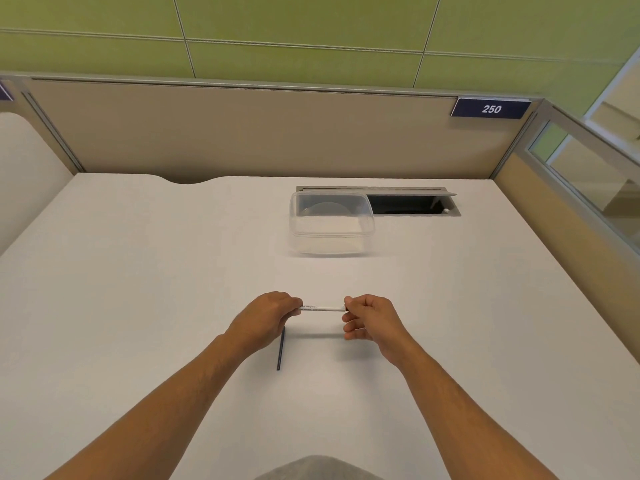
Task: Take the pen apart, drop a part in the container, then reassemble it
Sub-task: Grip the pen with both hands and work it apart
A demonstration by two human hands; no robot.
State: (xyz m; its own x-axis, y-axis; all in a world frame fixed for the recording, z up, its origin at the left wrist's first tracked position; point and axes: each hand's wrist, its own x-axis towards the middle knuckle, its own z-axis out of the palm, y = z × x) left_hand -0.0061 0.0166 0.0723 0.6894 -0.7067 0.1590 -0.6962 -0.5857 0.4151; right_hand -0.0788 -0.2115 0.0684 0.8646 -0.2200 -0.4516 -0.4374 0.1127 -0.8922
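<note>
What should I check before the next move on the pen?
1. Left hand gripping one end of the pen barrel: ok.
2. Right hand gripping the other end: ok.
3. Barrel lifted off the desk, level: ok.
4. Dark thin part lying on the desk beside the left wrist, within reach: ok.
5. Container open, no lid on it: ok.
6. A part already in the container: cannot tell.
</note>
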